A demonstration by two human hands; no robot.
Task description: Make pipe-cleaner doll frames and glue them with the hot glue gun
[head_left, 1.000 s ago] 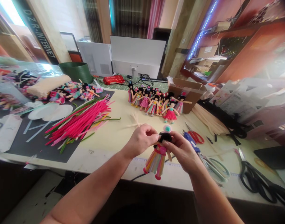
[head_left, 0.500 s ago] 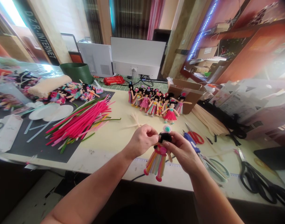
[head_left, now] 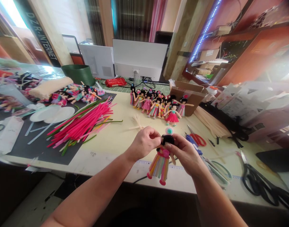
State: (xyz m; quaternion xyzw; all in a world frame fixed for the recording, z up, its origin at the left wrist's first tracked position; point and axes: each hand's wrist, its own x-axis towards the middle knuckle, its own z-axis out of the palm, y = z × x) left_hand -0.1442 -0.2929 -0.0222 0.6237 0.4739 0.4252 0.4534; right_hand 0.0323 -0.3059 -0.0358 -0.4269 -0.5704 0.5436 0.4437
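Observation:
A small pipe-cleaner doll (head_left: 159, 165) with black hair, a striped pastel skirt and pink feet hangs upright over the table's front edge. My right hand (head_left: 185, 153) is closed on its head, with the thumb across the front. At the left side of the black hair, my left hand (head_left: 145, 142) pinches with thumb and forefinger; whether a small piece lies in that pinch is hidden. A round pink and teal ornament (head_left: 169, 130) tops the head. Behind the hands lie a few pale pipe cleaners (head_left: 136, 123).
Finished dolls (head_left: 156, 102) stand grouped before a cardboard box (head_left: 189, 94). Pink and green pipe cleaners (head_left: 85, 121) are piled at left. Red-handled scissors (head_left: 197, 138), pale green-handled scissors (head_left: 220, 173) and black scissors (head_left: 255, 179) lie at right. Beige pipe cleaners (head_left: 210, 121) lie beyond.
The doll's skirt and feet have swung very slightly to the right. Both hands keep nearly the same place and grip.

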